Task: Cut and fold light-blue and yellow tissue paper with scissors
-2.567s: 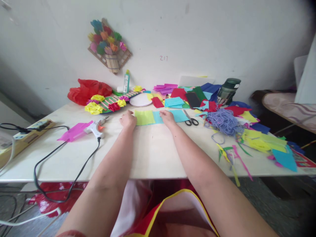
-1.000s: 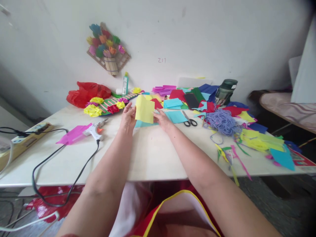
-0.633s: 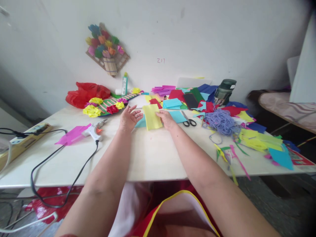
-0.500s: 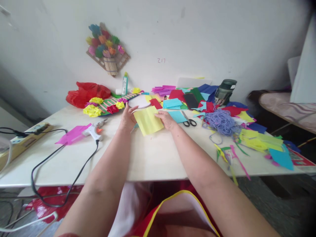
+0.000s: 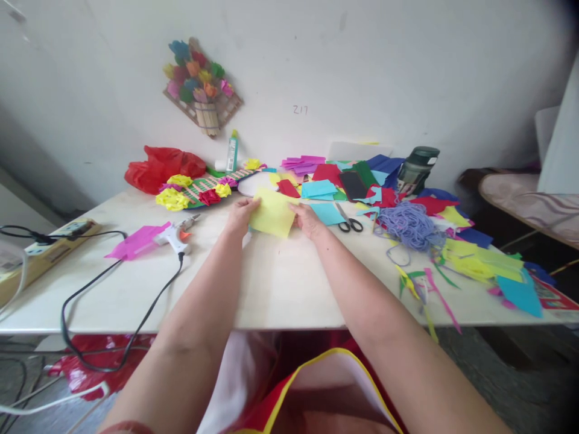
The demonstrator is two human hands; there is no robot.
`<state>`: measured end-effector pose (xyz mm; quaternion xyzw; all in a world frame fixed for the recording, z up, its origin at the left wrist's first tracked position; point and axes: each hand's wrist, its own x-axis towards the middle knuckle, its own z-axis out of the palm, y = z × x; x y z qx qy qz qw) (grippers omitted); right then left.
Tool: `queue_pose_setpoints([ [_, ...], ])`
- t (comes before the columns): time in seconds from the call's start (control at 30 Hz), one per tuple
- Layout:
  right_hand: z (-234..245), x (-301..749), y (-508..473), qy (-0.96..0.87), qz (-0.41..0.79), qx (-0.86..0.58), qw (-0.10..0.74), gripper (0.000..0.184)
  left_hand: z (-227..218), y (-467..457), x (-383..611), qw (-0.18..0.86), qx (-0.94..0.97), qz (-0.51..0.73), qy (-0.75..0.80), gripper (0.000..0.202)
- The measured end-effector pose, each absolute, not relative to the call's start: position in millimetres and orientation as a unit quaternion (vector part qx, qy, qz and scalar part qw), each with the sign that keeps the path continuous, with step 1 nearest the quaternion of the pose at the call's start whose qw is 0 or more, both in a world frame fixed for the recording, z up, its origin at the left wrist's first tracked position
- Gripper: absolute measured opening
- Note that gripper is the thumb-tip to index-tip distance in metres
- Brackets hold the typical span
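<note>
A sheet of yellow crepe paper (image 5: 272, 214) is held up over the table between both my hands. My left hand (image 5: 243, 214) pinches its left edge, thumb on top. At the right edge my right hand (image 5: 305, 219) grips it too, with some fingers hidden behind the sheet. Just beyond the paper lies a white disc (image 5: 260, 182), partly covered by it. Black-handled scissors (image 5: 350, 224) rest to the right of my right hand, by a light-blue paper piece (image 5: 326, 213).
At left, a glue gun (image 5: 174, 238) with a black cord lies on pink paper (image 5: 140, 242), near a power strip (image 5: 49, 253). A flower-trimmed green craft piece (image 5: 203, 188) sits behind. Purple yarn (image 5: 409, 224), a dark bottle (image 5: 417, 170) and coloured paper fill the right.
My left hand has moved from beside the paper's upper-left corner to pinch its left edge. The sheet has turned and sits slightly higher in view. The camera has shifted a little.
</note>
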<state>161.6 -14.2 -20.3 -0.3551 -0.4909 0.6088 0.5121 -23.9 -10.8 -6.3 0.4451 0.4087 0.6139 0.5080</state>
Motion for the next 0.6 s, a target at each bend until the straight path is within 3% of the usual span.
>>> queue_pose_setpoints([
  [0.17, -24, 156, -10, -0.499, 0.545, -0.422, 0.524, 0.051, -13, 0, -23, 0.454, 0.354, 0.704, 0.416, 0.035],
  [0.27, -24, 153, -8, -0.522, 0.444, -0.463, 0.563, 0.053, -14, 1, -24, 0.466, 0.356, 0.69, 0.424, 0.031],
  [0.4, -24, 153, -6, -0.555, 0.373, -0.476, 0.571, 0.031, -15, 0, -33, 0.486, 0.402, 0.637, 0.442, 0.029],
  [0.53, -26, 154, -3, -0.572, 0.358, -0.484, 0.557, 0.008, -16, 0, -46, 0.479, 0.442, 0.599, 0.465, 0.055],
  [0.6, -27, 154, -1, -0.581, 0.357, -0.479, 0.553, 0.006, -17, -1, -49, 0.471, 0.459, 0.592, 0.466, 0.055],
])
